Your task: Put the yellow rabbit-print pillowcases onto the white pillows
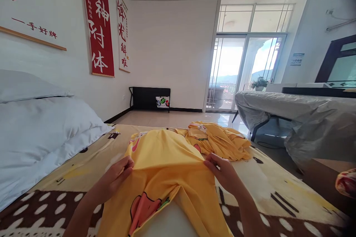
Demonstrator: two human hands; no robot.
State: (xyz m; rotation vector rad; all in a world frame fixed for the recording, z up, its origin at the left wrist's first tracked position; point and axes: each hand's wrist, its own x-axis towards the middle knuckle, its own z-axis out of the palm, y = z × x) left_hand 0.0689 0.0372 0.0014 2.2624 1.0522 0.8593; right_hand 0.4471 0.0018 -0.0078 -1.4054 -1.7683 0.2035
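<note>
Yellow cartoon-print trousers (167, 155) spread legs toward six o'clock, left hand (120, 171) pinching their side at nine, right hand (221, 167) pinching at three; crumpled yellow garment (221, 141) at two.

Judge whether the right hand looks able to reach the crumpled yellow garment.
Probably yes: the crumpled yellow garment lies just beyond the right hand, nothing visibly blocking it, though that hand pinches the yellow trousers.

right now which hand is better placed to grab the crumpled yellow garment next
Likely the right hand: the crumpled yellow garment lies just beyond it, farther from the left hand. Both grip the yellow trousers, though.
</note>
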